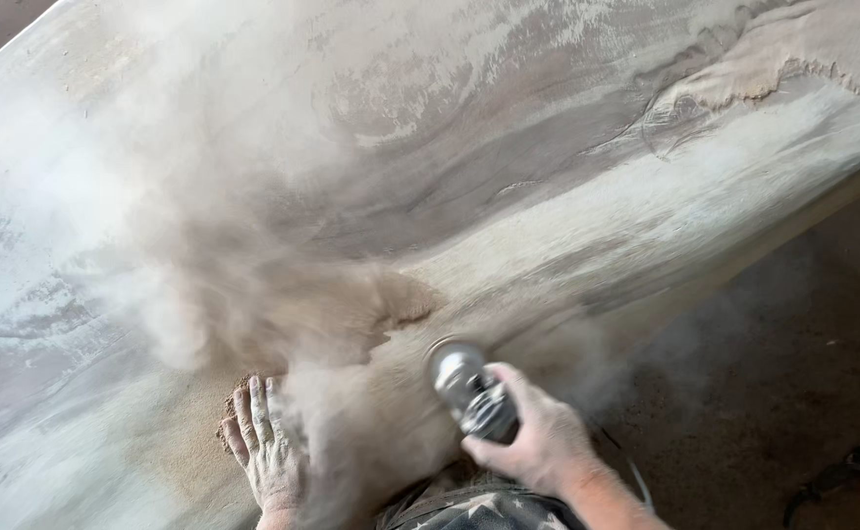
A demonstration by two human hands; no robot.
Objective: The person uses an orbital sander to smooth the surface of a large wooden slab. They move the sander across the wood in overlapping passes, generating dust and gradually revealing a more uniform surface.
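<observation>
Head view: your right hand (538, 442) has its fingers wrapped tight round the grey angle grinder (469, 388), near edge of the big wooden slab (509, 157), a bit right of centre. Your left hand (268, 447) lies flat, fingers spread, holding nothing, on sawdust (351, 304) just left of the tool. That close, I'd say a kick could drag the disc toward those fingers. The dust cloud (204, 285) hides the disc and the cut, and a dark thing on the floor (793, 344) at far right is cut off.
</observation>
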